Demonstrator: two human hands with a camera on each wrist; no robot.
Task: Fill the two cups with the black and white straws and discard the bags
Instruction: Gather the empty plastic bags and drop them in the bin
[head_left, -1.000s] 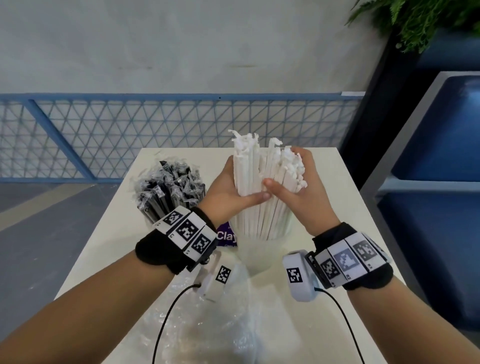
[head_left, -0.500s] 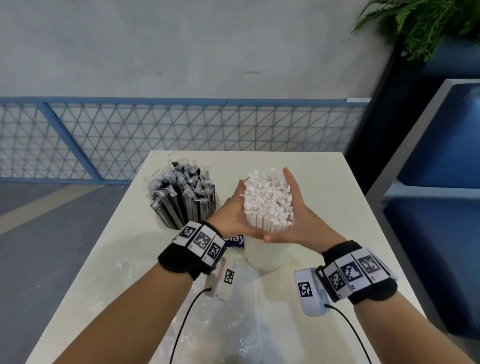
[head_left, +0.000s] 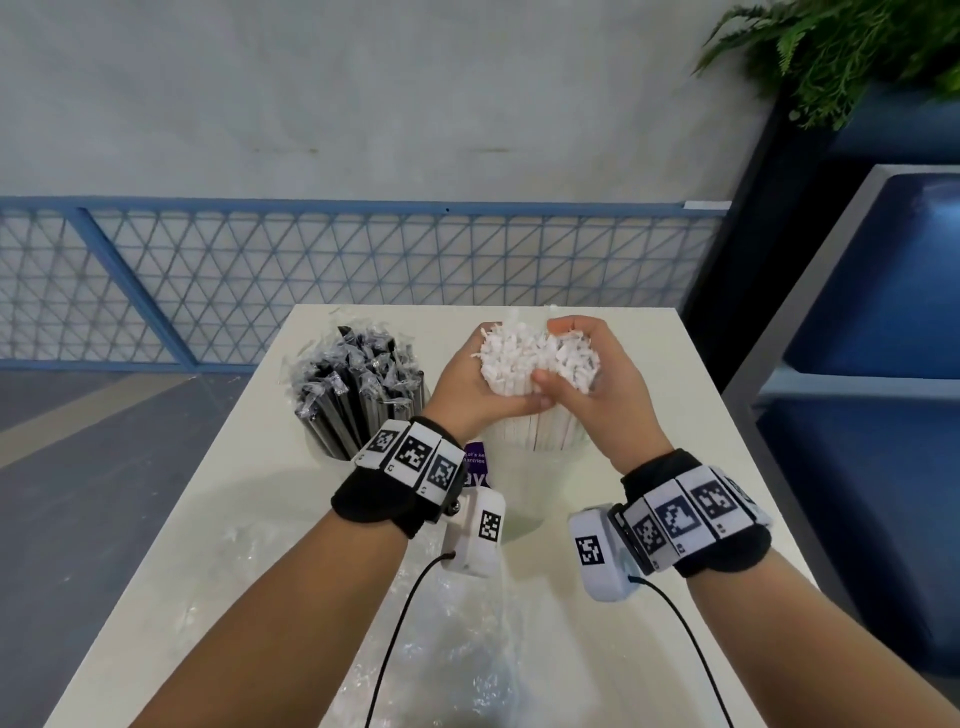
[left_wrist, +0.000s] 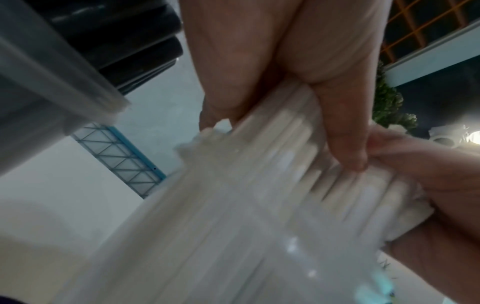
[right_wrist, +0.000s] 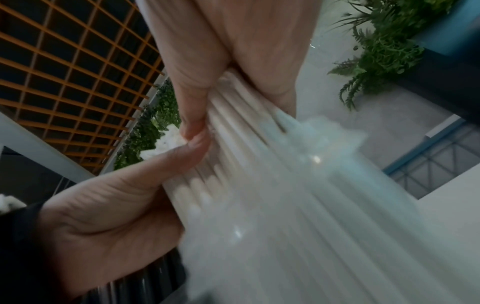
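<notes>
A thick bundle of white paper-wrapped straws stands in a clear cup at the middle of the table. My left hand wraps its left side and my right hand its right side, thumbs meeting in front. Both wrist views show the white straws clasped between left hand and right hand. Left of them, black straws in clear wrappers fill a second cup. An empty clear plastic bag lies crumpled at the table's near edge.
A purple label shows between the cups. The white table ends at a blue mesh fence behind; a blue and grey shelf unit and a potted fern stand to the right.
The white bundle has dropped down into the cup with both hands around it. The fingers now curl more tightly over the straw tops.
</notes>
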